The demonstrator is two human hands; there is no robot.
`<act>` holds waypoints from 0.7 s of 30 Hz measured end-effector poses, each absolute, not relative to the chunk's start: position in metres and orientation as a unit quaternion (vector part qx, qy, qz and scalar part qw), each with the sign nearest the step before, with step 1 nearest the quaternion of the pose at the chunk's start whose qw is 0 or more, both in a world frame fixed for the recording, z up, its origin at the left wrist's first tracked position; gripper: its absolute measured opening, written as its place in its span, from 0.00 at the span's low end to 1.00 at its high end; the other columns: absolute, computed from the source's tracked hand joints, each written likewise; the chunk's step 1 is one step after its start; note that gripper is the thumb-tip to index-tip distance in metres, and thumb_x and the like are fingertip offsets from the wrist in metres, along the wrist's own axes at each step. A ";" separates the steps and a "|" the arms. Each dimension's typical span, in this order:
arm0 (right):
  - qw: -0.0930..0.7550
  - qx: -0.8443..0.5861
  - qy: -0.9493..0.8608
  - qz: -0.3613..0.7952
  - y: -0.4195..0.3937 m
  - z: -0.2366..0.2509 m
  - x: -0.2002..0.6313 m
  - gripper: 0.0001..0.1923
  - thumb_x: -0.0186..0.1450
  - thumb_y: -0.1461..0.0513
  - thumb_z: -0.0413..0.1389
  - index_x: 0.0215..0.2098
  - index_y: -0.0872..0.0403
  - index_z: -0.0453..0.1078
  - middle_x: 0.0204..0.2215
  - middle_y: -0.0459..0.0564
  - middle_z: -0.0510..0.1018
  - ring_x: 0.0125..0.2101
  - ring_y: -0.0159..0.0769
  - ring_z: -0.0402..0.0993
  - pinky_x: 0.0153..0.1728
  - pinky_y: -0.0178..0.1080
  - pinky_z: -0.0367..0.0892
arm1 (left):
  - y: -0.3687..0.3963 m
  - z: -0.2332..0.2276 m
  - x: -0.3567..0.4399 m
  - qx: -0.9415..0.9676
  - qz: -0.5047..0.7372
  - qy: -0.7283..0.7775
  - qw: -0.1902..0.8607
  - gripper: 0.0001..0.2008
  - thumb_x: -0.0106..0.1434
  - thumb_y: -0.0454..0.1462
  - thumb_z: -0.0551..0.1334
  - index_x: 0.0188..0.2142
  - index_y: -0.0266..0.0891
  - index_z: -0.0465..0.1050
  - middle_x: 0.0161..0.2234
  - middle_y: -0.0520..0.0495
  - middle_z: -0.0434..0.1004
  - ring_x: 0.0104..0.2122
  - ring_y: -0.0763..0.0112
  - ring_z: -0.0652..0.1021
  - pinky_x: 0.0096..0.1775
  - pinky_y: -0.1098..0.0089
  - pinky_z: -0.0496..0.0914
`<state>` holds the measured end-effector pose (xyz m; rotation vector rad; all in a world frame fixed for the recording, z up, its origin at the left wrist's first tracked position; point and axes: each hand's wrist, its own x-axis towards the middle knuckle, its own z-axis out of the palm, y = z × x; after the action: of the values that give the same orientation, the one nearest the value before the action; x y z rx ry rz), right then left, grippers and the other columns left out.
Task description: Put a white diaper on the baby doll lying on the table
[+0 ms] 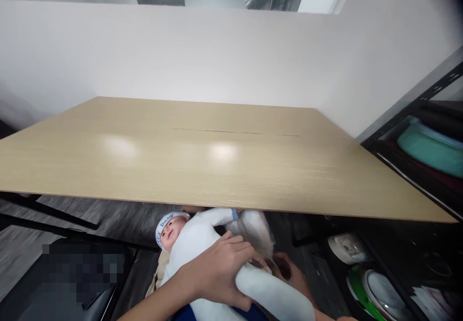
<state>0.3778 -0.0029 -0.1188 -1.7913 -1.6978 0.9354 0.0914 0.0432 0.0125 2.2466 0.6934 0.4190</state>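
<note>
Head view: left hand (217, 272) fingers gripping white-suited baby doll (197, 244), headband reading "Baby"; right hand (292, 277) mostly hidden, fingers' state unclear; below light wooden table (217, 166).

The doll (191, 244) is a baby figure in a white sleepsuit, with a white headband printed in blue letters. It lies on its back, low in the view and just below the near table edge, head to the left and face up. One white arm reaches up towards the table edge. A white leg stretches down to the right, across the lower frame.
</note>
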 end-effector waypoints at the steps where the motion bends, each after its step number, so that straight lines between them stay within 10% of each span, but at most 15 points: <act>1: 0.287 -0.659 -0.604 0.344 0.003 -0.125 0.368 0.22 0.69 0.39 0.50 0.40 0.43 0.75 0.34 0.56 0.85 0.39 0.60 0.87 0.38 0.52 0.83 | 0.041 0.009 0.094 0.882 0.154 0.269 0.356 0.36 0.54 0.47 0.78 0.60 0.48 0.71 0.53 0.50 0.81 0.52 0.54 0.79 0.59 0.58 0.65; 13: 0.237 -0.657 -0.710 0.095 0.056 -0.173 0.305 0.35 0.70 0.44 0.57 0.70 0.48 0.66 0.69 0.61 0.69 0.66 0.61 0.67 0.63 0.59 0.67 | 0.019 -0.007 0.109 0.953 0.064 0.236 0.178 0.22 0.68 0.52 0.70 0.48 0.38 0.71 0.45 0.48 0.82 0.45 0.59 0.77 0.47 0.59 0.63; 21: 0.292 -0.604 -0.729 0.132 0.114 -0.185 0.270 0.26 0.62 0.61 0.55 0.57 0.53 0.77 0.52 0.60 0.83 0.57 0.59 0.75 0.60 0.59 0.68 | 0.016 -0.019 0.105 0.957 0.128 0.223 0.134 0.25 0.68 0.54 0.71 0.51 0.39 0.71 0.45 0.50 0.82 0.43 0.62 0.76 0.43 0.60 0.62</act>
<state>0.2705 0.1138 -0.1848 -1.6114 -1.9446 0.3527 0.1050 0.0157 -0.0192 2.7741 0.6478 0.3696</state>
